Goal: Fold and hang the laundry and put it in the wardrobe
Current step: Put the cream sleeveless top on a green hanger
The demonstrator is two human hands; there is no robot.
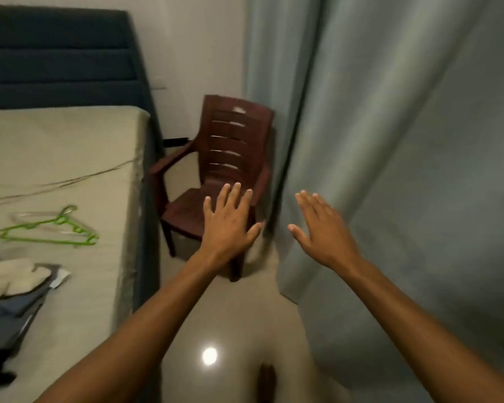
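Both forearms are showing bare up to the frame edge; the left hand [229,225] and right hand [322,231] are wearing nothing.

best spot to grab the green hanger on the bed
Probably pinch the green hanger at its hook and neck, which point toward the bed's far end, or its long straight bar on the near side. It lies flat on the sheet over a clear hanger, so come from above. Both hands are empty.

A green hanger [48,229] is laid flat on the bed [79,146] over a clear hanger [31,215]. Dark and cream laundry [15,298] is heaped nearby.
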